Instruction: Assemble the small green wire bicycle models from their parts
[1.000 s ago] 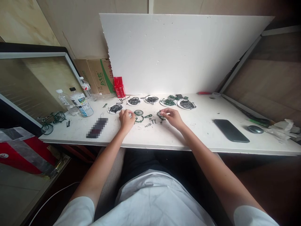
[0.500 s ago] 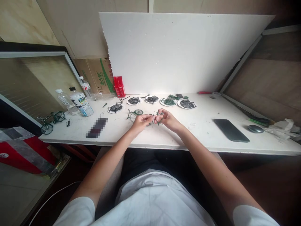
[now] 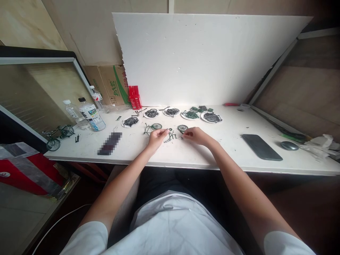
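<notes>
My left hand (image 3: 156,136) rests on the white table (image 3: 186,156) with its fingers pinched on a small dark green part near a partly built green model bicycle frame (image 3: 152,128). My right hand (image 3: 195,135) lies low on the table just right of it, fingertips pinched at tiny loose parts below a small green wheel (image 3: 182,128). More little metal pieces (image 3: 171,136) lie between the two hands.
Several white dishes of bicycle parts (image 3: 171,112) line the back of the table. A finished green model bicycle (image 3: 57,136) and water bottles (image 3: 91,115) stand at the left. A black phone (image 3: 261,147) and a mouse (image 3: 288,145) lie at the right. A white foam board (image 3: 202,56) stands behind.
Both hands were raised together over the table half a second ago; now they have dropped and parted, each down among the loose parts. The small green wheel now lies on the table.
</notes>
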### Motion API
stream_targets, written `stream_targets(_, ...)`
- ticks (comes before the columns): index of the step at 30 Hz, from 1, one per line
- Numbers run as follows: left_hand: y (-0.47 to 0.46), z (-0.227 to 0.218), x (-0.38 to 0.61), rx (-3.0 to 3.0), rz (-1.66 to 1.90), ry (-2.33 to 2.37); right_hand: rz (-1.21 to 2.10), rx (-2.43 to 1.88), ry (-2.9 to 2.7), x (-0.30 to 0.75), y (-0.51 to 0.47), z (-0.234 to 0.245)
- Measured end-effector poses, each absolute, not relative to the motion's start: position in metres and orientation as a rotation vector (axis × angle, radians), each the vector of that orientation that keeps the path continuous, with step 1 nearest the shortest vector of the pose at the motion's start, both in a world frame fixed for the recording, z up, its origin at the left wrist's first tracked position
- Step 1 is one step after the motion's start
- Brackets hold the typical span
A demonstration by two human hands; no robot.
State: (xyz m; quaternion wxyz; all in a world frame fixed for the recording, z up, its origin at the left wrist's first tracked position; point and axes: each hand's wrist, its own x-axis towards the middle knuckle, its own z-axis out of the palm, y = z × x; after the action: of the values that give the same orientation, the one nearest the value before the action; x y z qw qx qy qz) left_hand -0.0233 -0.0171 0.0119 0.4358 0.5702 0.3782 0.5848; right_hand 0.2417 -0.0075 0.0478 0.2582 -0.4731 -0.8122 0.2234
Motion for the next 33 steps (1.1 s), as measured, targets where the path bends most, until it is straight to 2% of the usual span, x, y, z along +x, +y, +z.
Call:
stream_targets(14,-0.008,-0.003,-0.027,1.614,1.543,1.012,0.501,-1.349,-2.281,0.241,-0.005,0.038)
stream_targets(28,-0.012,0.0,-0.026,1.612,1.523,1.025,0.189,-1.434,-2.335,0.231,-0.008,0.038)
stream_targets(33,-0.01,-0.002,-0.026,1.626,1.535,1.028,0.262,-1.455,-2.317,0.232,-0.008,0.037)
